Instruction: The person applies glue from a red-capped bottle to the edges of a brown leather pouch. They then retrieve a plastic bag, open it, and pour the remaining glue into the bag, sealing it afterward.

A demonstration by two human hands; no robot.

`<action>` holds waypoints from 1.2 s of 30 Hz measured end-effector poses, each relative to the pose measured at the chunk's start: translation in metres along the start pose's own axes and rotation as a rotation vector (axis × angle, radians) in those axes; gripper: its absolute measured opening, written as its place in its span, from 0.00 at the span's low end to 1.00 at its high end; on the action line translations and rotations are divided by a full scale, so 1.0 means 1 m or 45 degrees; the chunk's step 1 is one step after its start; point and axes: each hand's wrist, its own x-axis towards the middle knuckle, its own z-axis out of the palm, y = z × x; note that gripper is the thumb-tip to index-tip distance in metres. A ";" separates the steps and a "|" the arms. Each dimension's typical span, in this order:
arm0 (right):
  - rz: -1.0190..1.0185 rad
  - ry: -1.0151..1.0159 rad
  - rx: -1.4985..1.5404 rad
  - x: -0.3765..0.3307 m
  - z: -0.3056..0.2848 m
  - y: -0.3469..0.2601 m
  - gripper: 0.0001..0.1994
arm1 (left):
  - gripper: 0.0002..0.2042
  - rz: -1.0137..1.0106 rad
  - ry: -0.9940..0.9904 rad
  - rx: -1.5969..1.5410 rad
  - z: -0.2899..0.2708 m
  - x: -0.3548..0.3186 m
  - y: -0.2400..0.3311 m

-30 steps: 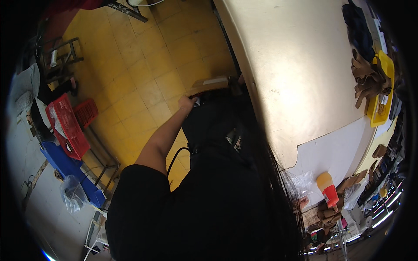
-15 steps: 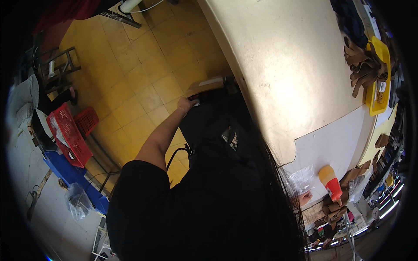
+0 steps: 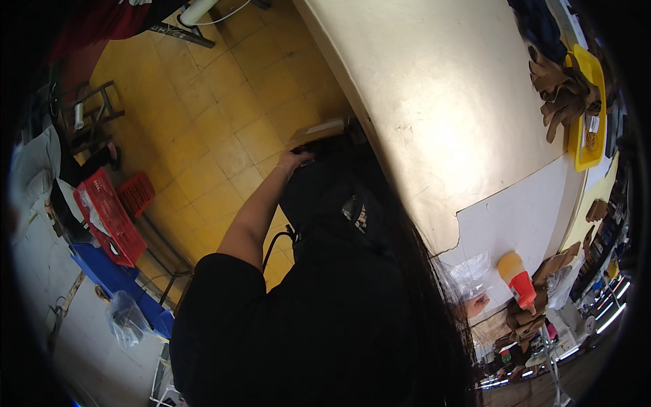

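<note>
Left hand (image 3: 293, 161) is reaching low beside the pale table (image 3: 434, 102), fingers touching a tan cardboard box (image 3: 317, 131) above the yellow tiled floor (image 3: 224, 102), grip not discernible; right hand (image 3: 477, 304) is resting by clear plastic (image 3: 468, 271), closure unclear, near an orange bottle (image 3: 515, 275).

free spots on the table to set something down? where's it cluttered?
Free: the wide cream tabletop between its floor-side edge and the yellow tray. The white sheet is bare at its upper part. Crowded: around the orange bottle, brown pieces and clear plastic.
</note>
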 end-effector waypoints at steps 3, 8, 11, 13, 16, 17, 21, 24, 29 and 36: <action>-0.015 -0.021 -0.022 0.004 -0.002 0.002 0.18 | 0.20 0.053 -0.100 0.059 -0.001 0.024 -0.031; -0.082 0.050 0.066 0.008 0.003 0.016 0.17 | 0.20 0.003 -0.264 0.266 -0.007 0.033 -0.046; -0.039 0.002 0.031 0.004 0.000 0.004 0.17 | 0.17 0.102 -0.402 0.713 -0.012 0.044 -0.041; -0.058 0.012 0.041 0.004 0.000 0.007 0.17 | 0.23 0.159 -0.429 0.763 -0.010 0.048 -0.045; -0.085 0.027 0.090 0.005 0.001 0.011 0.17 | 0.25 0.345 -0.538 1.015 -0.010 0.032 -0.012; -0.088 0.044 0.070 0.005 0.002 0.012 0.17 | 0.24 0.335 -0.516 1.026 -0.012 0.027 -0.006; -0.064 0.025 -0.009 0.005 0.000 0.010 0.18 | 0.20 0.027 -0.387 0.622 -0.010 0.028 -0.019; -0.060 0.050 0.000 0.008 0.002 0.017 0.18 | 0.18 -0.289 -0.407 0.021 -0.015 0.023 -0.022; -0.031 0.020 -0.030 0.007 0.001 0.016 0.18 | 0.17 -0.410 -0.174 -0.420 -0.013 0.021 -0.036; -0.061 0.067 -0.047 0.001 0.002 -0.001 0.19 | 0.21 0.108 -0.455 0.461 -0.017 0.025 -0.038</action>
